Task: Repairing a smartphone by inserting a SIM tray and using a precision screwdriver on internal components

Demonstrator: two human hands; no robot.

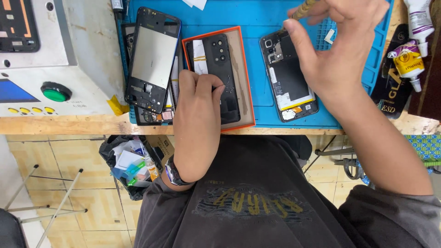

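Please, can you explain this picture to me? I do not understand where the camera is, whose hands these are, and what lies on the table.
The camera sits on a person's head and looks down at their own two hands. The left hand rests in an orange tray on a black phone back cover. The right hand holds a thin tool above an opened phone. Both lie on a blue mat on a wooden table. A phone frame lies at the left, glue bottles at the right.

Single head cam, looks steeply down, close over blue mat (262, 18).
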